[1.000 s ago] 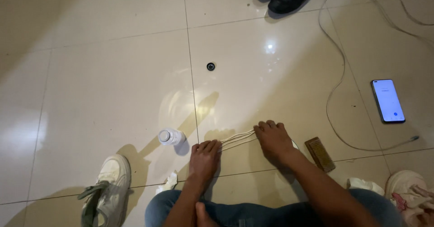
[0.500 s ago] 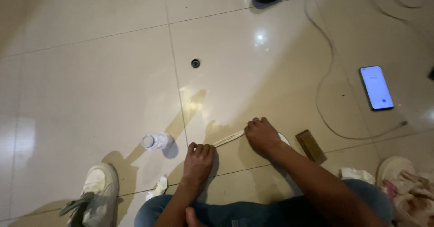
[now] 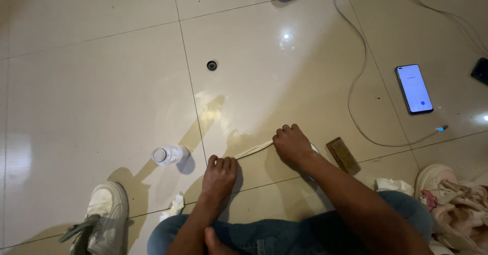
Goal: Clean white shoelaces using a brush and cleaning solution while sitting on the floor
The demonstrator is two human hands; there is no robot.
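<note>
A: Where are the two hands?

B: Both are down on the tiled floor [image 3: 101, 82], with a pale strip [image 3: 254, 150] stretched between them. The left hand [image 3: 219, 176] lies palm down on the strip's near end, its fingers bent at the tips. Whether it pinches the strip or only presses it, I cannot tell. The right hand [image 3: 292, 146] is curled over the far end with its knuckles up, and it looks closed on it.

A: So what step is this?

B: By my reading, the strip is being held taut and flat against the floor, one end under each hand. The stretch between them looks nearly straight.

A: What would moving on call for?

B: An even pull from both ends, I'd judge. Neither hand should lift alone, or the strip goes slack.

A: What's around them?

B: A small clear bottle [image 3: 169, 155] lies on its side just left of the left hand, and a crumpled tissue [image 3: 175, 205] sits nearer the knee. A flat brown piece [image 3: 344, 155] lies just right of the right hand. A phone [image 3: 414, 89] with a lit screen is well off beyond that hand, and a thin cable [image 3: 356, 107] loops between them.
</note>
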